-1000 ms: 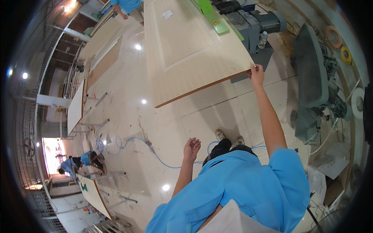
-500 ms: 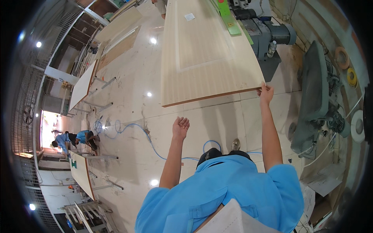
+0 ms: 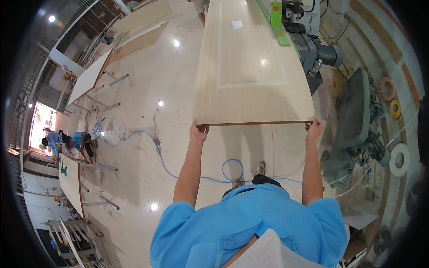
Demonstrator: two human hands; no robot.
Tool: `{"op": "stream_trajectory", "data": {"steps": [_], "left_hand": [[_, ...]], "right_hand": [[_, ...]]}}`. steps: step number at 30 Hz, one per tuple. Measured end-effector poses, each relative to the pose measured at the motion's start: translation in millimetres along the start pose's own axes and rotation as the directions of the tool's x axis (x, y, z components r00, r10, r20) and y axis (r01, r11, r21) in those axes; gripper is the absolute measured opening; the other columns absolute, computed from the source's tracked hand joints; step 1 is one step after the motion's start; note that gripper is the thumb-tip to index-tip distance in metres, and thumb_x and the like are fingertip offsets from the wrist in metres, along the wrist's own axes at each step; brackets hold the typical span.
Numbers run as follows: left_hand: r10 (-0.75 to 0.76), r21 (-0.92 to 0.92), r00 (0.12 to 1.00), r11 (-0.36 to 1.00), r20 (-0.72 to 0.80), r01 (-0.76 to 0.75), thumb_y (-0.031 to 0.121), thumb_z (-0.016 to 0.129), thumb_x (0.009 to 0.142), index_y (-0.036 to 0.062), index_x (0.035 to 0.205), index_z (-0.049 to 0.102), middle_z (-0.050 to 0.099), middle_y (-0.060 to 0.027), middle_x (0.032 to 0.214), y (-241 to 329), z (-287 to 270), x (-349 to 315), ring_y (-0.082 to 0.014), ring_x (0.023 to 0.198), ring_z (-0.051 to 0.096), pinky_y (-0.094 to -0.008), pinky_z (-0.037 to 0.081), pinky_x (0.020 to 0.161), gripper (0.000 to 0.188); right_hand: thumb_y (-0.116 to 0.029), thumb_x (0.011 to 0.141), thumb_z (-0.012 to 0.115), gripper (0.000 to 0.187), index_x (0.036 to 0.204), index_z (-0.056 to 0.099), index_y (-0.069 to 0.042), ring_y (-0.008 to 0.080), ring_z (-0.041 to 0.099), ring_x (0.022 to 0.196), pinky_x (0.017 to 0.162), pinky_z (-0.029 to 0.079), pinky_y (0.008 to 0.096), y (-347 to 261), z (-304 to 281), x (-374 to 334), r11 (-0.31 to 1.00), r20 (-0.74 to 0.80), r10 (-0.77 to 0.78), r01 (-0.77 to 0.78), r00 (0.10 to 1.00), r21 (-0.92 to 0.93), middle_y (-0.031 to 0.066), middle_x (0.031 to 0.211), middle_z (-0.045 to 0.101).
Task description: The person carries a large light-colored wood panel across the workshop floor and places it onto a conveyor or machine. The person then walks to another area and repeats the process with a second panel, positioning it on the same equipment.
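A large pale wooden door panel (image 3: 250, 100) with a framed rectangle on its face stretches away from me, its brown near edge toward my body. My left hand (image 3: 199, 131) grips the near left corner, fingers tucked under the edge. At the near right corner my right hand (image 3: 314, 128) is closed on the same edge, thumb on top. A small white paper (image 3: 237, 24) lies on the panel's far part. Along the panel's right side stands a machine with a green guard (image 3: 279, 33) and a grey motor (image 3: 327, 54).
A dark green-grey machine (image 3: 351, 120) stands at the right by the wall, where tape rolls (image 3: 387, 88) hang. A blue hose (image 3: 166, 167) curls over the floor near my shoes. White-topped tables (image 3: 91, 78) line the left. Two people (image 3: 82, 143) bend there; another person's legs (image 3: 201, 11) show at the far end.
My left hand has come up from beside the panel and taken hold of its left corner. The panel has swung squarer to me, and my right hand keeps its corner.
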State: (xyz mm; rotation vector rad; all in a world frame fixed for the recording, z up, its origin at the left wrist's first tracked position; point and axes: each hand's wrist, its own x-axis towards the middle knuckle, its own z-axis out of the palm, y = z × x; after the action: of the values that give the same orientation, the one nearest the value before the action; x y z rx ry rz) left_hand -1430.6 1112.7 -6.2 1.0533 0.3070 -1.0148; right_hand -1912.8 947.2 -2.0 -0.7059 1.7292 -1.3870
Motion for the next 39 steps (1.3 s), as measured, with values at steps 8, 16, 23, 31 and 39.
{"op": "stream_trajectory", "data": {"steps": [8,16,23,31,39], "left_hand": [[0.023,0.02,0.996,0.999,0.088,-0.025,0.033,0.06,0.095,0.0051,0.112,0.057,0.06,-0.0077,0.103,-19.2,-48.9,-28.1,-0.0236,0.1,0.055,-0.0425,0.042,0.095,0.033],[-0.025,0.022,0.994,0.999,0.11,0.023,0.031,0.058,0.096,0.0055,0.116,0.055,0.06,-0.0077,0.109,-27.6,-88.2,-67.6,-0.0231,0.103,0.054,-0.0384,0.042,0.094,0.033],[-0.053,0.03,0.989,0.998,0.136,0.05,0.034,0.056,0.097,0.0037,0.119,0.053,0.057,-0.0086,0.112,-36.4,-124.1,-98.4,-0.0224,0.104,0.053,-0.038,0.043,0.092,0.037],[-0.132,-0.047,0.984,0.989,0.119,0.139,0.038,0.056,0.096,0.009,0.107,0.058,0.061,-0.0046,0.104,-51.4,-164.1,-134.7,-0.0211,0.097,0.055,-0.0343,0.043,0.087,0.031],[-0.171,-0.011,0.977,0.985,0.129,0.173,0.045,0.055,0.095,0.0112,0.105,0.059,0.065,-0.0042,0.098,-102.1,-170.4,-186.7,-0.0208,0.093,0.057,-0.037,0.046,0.081,0.035]], "right_hand": [[-0.026,0.096,0.053,0.03,0.11,0.046,0.0,0.0222,0.068,0.069,0.054,0.052,0.0307,4.8,-44.2,-35.3,1.0,0.004,0.012,-0.012,1.0,0.019,0.0147,0.094,0.065],[-0.031,0.097,0.053,0.033,0.112,0.047,-0.002,0.0206,0.065,0.07,0.06,0.051,0.0332,17.8,-87.5,-63.7,0.997,0.003,0.066,-0.066,0.998,0.041,0.0109,0.092,0.064],[-0.032,0.096,0.052,0.039,0.121,0.047,-0.002,0.0239,0.064,0.077,0.067,0.053,0.0372,34.7,-124.6,-74.9,0.976,0.017,0.199,-0.2,0.98,0.089,0.0121,0.094,0.063],[-0.046,0.092,0.057,0.05,0.113,0.055,-0.001,0.0279,0.06,0.086,0.076,0.051,0.0424,40.5,-160.5,-98.9,0.89,0.116,0.332,-0.352,0.936,0.29,0.0107,0.091,0.061],[-0.056,0.088,0.059,0.054,0.093,0.062,-0.003,0.0225,0.059,0.071,0.069,0.053,0.0371,65.8,-209.4,-125.1,0.931,0.183,0.28,-0.313,0.942,0.187,0.0087,0.075,0.06]]}}
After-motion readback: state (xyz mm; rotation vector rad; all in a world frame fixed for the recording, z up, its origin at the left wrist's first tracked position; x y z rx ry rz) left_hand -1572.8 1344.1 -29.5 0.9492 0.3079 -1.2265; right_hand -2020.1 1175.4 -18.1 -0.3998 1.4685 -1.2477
